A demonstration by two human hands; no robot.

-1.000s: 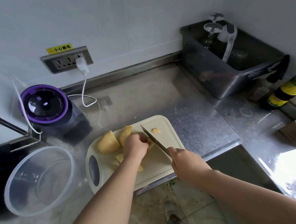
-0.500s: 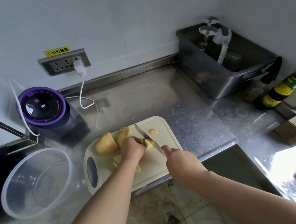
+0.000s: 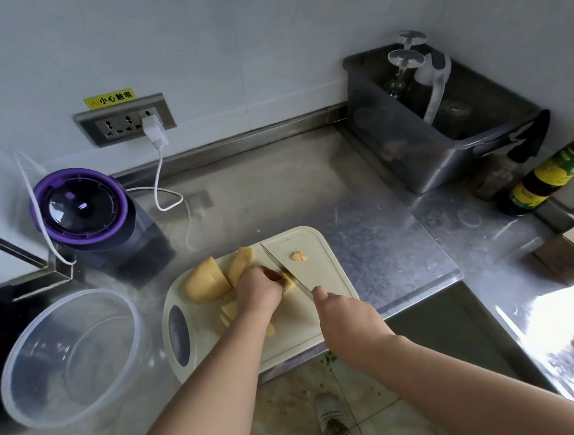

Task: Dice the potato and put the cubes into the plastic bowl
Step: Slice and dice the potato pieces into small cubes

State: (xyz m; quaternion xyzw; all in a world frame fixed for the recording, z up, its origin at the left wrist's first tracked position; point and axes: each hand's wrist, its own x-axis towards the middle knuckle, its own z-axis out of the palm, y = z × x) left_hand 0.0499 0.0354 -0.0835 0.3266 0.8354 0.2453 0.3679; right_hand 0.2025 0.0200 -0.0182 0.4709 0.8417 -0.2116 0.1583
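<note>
A cream cutting board [image 3: 330, 268] lies on the steel counter. On it sit a large peeled potato chunk [image 3: 205, 282], a wedge [image 3: 240, 263] behind my hand, thin slices [image 3: 229, 311] and a small cut bit [image 3: 298, 256]. My left hand [image 3: 258, 289] curls over a potato piece [image 3: 288, 283] and holds it down. My right hand [image 3: 348, 318] grips a knife [image 3: 284, 270] by its hidden handle; the blade is down in that piece beside my left fingers. A clear plastic bowl [image 3: 32, 340] stands left of the board, with nothing in it.
A purple-lidded appliance [image 3: 81, 211] stands behind the bowl, with a white charger and cable [image 3: 159, 165] plugged into the wall socket. A dark bin [image 3: 437, 159] with upturned glasses sits at the back right, sauce bottles [image 3: 548, 178] beside it. The board overhangs the counter's front edge.
The knife has come down from above the board into the potato piece under my left hand. My right hand moved slightly towards my left hand.
</note>
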